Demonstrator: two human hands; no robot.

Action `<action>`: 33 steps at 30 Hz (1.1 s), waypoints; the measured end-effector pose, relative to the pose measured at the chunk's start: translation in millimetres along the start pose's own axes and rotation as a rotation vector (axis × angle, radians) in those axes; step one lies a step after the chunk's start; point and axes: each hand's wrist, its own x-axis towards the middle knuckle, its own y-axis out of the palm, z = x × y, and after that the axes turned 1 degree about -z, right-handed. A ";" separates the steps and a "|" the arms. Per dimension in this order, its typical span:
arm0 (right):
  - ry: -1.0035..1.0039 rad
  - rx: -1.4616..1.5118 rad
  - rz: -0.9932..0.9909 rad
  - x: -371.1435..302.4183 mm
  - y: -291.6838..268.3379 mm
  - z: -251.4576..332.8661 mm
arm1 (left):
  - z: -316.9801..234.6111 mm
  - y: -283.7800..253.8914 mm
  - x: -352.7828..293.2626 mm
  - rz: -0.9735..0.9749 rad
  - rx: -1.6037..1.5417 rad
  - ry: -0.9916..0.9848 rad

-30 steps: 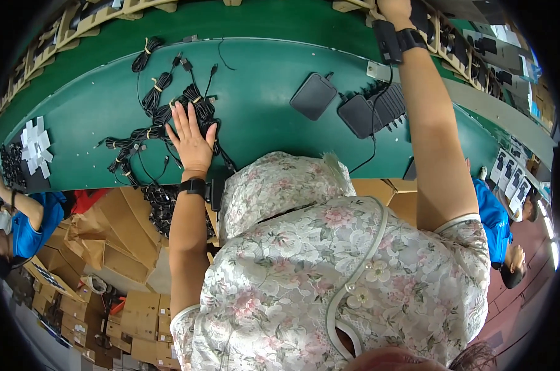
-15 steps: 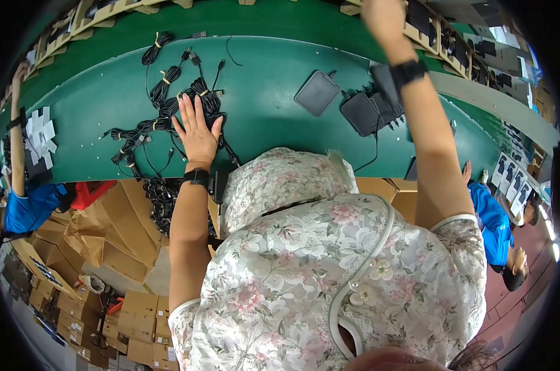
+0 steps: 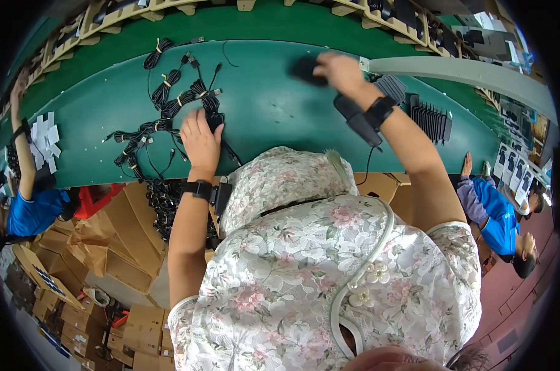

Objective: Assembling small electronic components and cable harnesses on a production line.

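Fingers of the right hand (image 3: 344,73) are gripping a blurred black adapter (image 3: 306,72) over the desk's (image 3: 264,133) far middle; fingers of the left hand (image 3: 200,141) are resting bent on bundled black cables (image 3: 180,104), can't tell if gripping. Dark adapters (image 3: 430,120) are standing in a row at right; white strips (image 3: 44,139) are lying far left.

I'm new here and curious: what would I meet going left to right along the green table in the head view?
White slips → topmost tied black cable bundle → left hand → blurred black object → right hand → row of black pieces → co-worker's hand.
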 end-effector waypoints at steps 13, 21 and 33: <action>0.446 0.323 -0.667 125.2 -68.5 -140.4 | -2.0 -1.3 -12.3 0.121 -0.171 -0.093; 0.223 -0.118 -0.803 90.4 -91.9 -33.5 | -5.7 -25.3 -8.1 0.137 -0.359 -0.102; -0.364 0.570 0.141 3.2 -45.5 147.1 | -43.4 -73.4 34.0 0.315 -1.130 -0.197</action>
